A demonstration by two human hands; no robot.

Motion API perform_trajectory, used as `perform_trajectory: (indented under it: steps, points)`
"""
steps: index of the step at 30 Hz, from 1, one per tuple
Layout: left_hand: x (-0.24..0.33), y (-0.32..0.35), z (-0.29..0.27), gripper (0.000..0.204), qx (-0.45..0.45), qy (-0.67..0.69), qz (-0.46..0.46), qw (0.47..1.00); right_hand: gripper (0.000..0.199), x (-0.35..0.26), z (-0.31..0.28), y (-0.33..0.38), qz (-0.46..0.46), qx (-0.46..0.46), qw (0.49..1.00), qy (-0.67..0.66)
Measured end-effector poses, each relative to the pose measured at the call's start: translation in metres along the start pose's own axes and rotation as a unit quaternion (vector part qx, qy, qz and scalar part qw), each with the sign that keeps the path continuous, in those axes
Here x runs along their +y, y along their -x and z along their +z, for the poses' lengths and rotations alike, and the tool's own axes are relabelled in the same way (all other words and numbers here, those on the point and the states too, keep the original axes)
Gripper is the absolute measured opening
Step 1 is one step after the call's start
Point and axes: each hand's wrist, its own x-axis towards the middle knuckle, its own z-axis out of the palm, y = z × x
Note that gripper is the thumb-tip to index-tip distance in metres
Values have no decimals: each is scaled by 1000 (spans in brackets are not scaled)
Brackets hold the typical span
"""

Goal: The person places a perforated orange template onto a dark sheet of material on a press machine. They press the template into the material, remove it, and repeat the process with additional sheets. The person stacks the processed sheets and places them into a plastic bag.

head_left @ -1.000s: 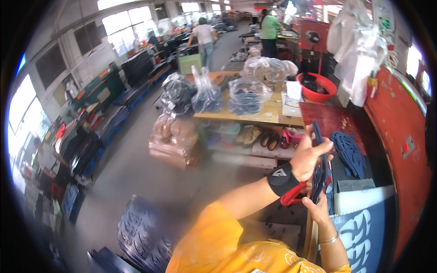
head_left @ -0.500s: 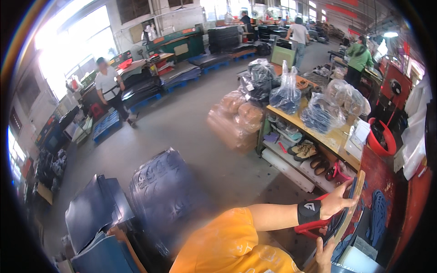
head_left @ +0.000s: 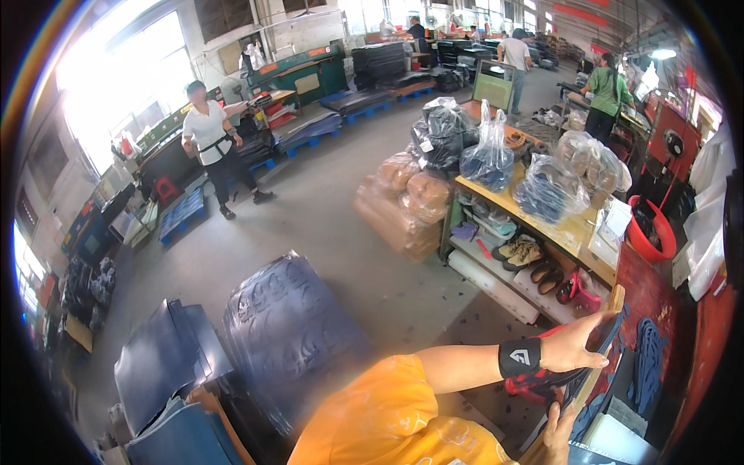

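Note:
A long wooden board [head_left: 590, 380], seen nearly edge-on at the lower right, has dark blue sheet material along its left face. My left hand [head_left: 575, 343], with a black band on the wrist, grips its upper part, thumb over the near edge and fingers partly hidden. Lower down, my right hand [head_left: 556, 428] holds the same board near its bottom end, which the frame partly cuts off. Beyond the board lies a bundle of dark blue strips [head_left: 648, 360] on the red work table [head_left: 659, 298].
A wooden bench [head_left: 535, 221] carries plastic bags of parts, with shoes on its shelf. A red basin [head_left: 649, 230] stands beyond. Stacked dark blue sheets [head_left: 298, 333] lie behind my left arm. A person in a white shirt [head_left: 208, 128] stands far left; other people work at the back.
My hands and the board have shifted slightly in view, the left hand a little upward. The person in white has moved right, with arms now apart.

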Motion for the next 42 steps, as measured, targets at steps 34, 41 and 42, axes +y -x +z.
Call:
perform_trajectory:
  steps: [34, 41, 42]
  points:
    - [-21, -71, 6, 67, 54, 263, -191, 944, 34, 7, -24, -57, -8, -10, 1000, 13]
    - [-24, -169, -22, 23, -43, 107, -226, 967, 86, 3, -62, -91, 7, 41, 987, 157]
    - [-27, -196, -24, 22, -81, 21, -209, 974, 84, 5, -75, -95, 45, 52, 979, 193]
